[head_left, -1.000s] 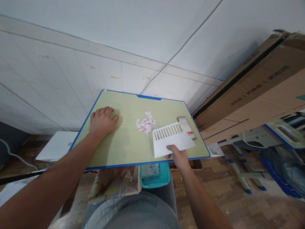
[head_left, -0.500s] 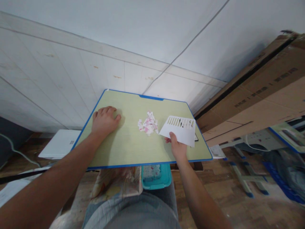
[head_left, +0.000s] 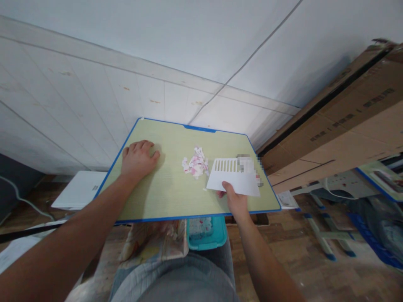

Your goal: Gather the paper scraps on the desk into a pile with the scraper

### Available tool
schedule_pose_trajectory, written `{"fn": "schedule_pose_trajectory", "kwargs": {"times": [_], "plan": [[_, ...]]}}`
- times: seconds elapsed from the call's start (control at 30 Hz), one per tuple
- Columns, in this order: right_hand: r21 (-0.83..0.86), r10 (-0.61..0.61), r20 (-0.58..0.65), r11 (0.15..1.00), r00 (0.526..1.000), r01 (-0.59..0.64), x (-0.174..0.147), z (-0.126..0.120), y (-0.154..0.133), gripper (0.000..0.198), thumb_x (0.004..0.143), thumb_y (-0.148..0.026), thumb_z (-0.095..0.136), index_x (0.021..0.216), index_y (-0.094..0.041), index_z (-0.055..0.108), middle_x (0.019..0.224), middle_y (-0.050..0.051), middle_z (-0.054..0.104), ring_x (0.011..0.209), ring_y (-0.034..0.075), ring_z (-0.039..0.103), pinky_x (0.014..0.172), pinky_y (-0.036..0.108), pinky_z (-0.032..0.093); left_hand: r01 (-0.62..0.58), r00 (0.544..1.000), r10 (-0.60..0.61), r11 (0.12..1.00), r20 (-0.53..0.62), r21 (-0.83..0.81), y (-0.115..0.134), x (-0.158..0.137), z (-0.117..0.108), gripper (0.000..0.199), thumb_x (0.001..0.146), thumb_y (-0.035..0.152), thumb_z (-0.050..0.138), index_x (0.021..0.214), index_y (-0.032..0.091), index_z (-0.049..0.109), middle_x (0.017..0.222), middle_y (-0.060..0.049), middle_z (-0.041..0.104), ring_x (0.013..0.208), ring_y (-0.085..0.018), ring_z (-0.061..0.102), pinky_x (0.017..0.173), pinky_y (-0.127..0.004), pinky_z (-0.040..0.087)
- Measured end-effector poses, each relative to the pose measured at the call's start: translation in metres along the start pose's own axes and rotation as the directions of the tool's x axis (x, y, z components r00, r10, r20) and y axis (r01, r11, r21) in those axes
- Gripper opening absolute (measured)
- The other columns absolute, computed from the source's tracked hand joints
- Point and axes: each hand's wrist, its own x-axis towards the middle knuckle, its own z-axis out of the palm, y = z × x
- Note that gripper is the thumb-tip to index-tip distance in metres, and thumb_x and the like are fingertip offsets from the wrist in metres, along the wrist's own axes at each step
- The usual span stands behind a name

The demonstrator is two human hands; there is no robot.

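My left hand (head_left: 138, 158) rests on the left side of the pale green desktop (head_left: 170, 193), fingers spread and holding nothing. Between thumb and fingers, my right hand (head_left: 234, 198) grips a white slotted scoop (head_left: 233, 181), a flat piece with a row of slots along its far edge. Part of that far edge is blurred by blocky pixels. Left of the scoop lies a small heap of torn paper scraps (head_left: 197, 163), white and pink. A tiny scrap (head_left: 205, 189) sits apart from the heap, close to the scoop's left corner.
A turquoise bin (head_left: 208, 243) stands below the desk's front edge. Tall cardboard boxes (head_left: 330, 121) lean along the right side. A white wall (head_left: 126, 92) with a grey cable (head_left: 239, 69) is behind the desk. To the left is a white flat box (head_left: 77, 188).
My right hand has turned the scoop and brought it slightly nearer to me, its left corner moving left and down. My left hand and the paper heap have stayed in place.
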Motion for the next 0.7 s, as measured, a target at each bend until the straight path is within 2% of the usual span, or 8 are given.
{"fn": "schedule_pose_trajectory", "kwargs": {"times": [0.13, 0.33, 0.53, 0.7], "plan": [[-0.001, 0.002, 0.05, 1.0, 0.999, -0.002, -0.004, 0.0, -0.001, 0.05, 0.09, -0.071, 0.086, 0.06, -0.033, 0.07, 0.065, 0.008, 0.078, 0.068, 0.033, 0.076, 0.08, 0.049, 0.071, 0.003, 1.0, -0.003, 1.0, 0.002, 0.012, 0.002, -0.001, -0.001, 0.062, 0.113, 0.049, 0.049, 0.156, 0.014, 0.076, 0.171, -0.025, 0.074, 0.164, -0.049, 0.063, 0.138, -0.065, 0.044], [0.005, 0.021, 0.088, 1.0, 0.996, -0.021, -0.017, -0.002, 0.004, 0.055, 0.091, -0.072, 0.084, 0.056, -0.033, 0.065, 0.056, 0.005, 0.072, 0.059, 0.029, 0.071, 0.071, 0.045, 0.069, 0.017, 1.0, -0.018, 0.999, 0.013, 0.041, 0.002, 0.0, -0.001, 0.059, 0.114, 0.049, 0.05, 0.156, 0.016, 0.076, 0.173, -0.023, 0.074, 0.165, -0.045, 0.062, 0.139, -0.06, 0.045], [0.017, 0.013, 0.136, 1.0, 0.991, -0.015, -0.017, -0.004, 0.002, 0.054, 0.092, -0.074, 0.083, 0.061, -0.031, 0.073, 0.066, 0.008, 0.078, 0.066, 0.03, 0.076, 0.079, 0.045, 0.07, -0.001, 1.0, 0.002, 0.999, -0.01, 0.047, -0.004, 0.003, 0.004, 0.054, 0.114, 0.049, 0.053, 0.153, 0.021, 0.077, 0.168, -0.02, 0.077, 0.16, -0.045, 0.066, 0.135, -0.061, 0.047], [0.017, 0.04, 0.149, 0.999, 0.988, -0.043, -0.016, -0.004, 0.001, 0.051, 0.089, -0.071, 0.084, 0.061, -0.031, 0.072, 0.065, 0.008, 0.078, 0.065, 0.029, 0.075, 0.076, 0.044, 0.07, 0.003, 1.0, -0.003, 0.999, -0.002, 0.05, -0.003, 0.003, 0.003, 0.056, 0.115, 0.049, 0.05, 0.154, 0.02, 0.077, 0.17, -0.022, 0.076, 0.162, -0.045, 0.065, 0.135, -0.06, 0.047]]}}
